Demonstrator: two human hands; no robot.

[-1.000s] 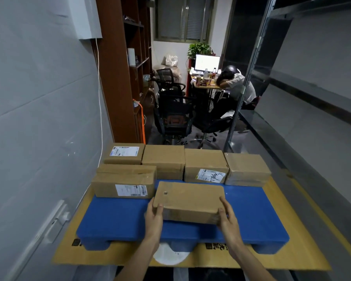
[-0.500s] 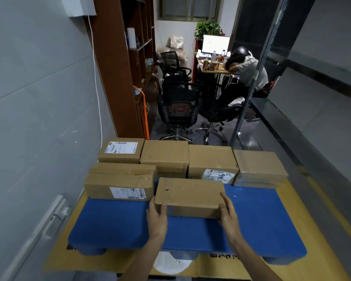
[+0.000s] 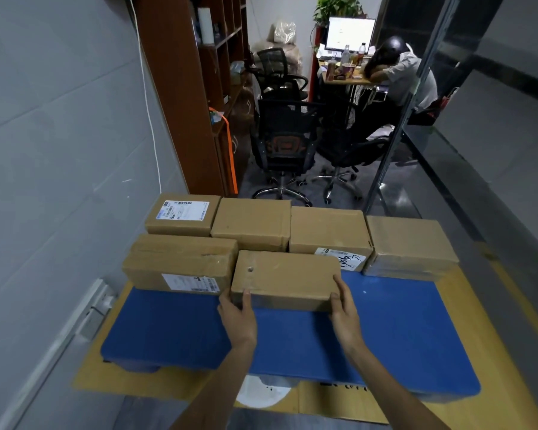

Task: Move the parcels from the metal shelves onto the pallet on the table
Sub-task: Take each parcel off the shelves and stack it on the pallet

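The left hand point(image 3: 238, 318) and right hand point(image 3: 343, 308) grip the near corners of the brown rectangular cardboard parcel point(image 3: 284, 276), mid-way along the blue plastic pallet point(image 3: 401, 321). It looks stiff and light; the short ends should hold best.

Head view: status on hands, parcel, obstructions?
Left hand and right hand hold parcel by its ends. Parcel on pallet, front row. Neighbour close on its left, back row behind.
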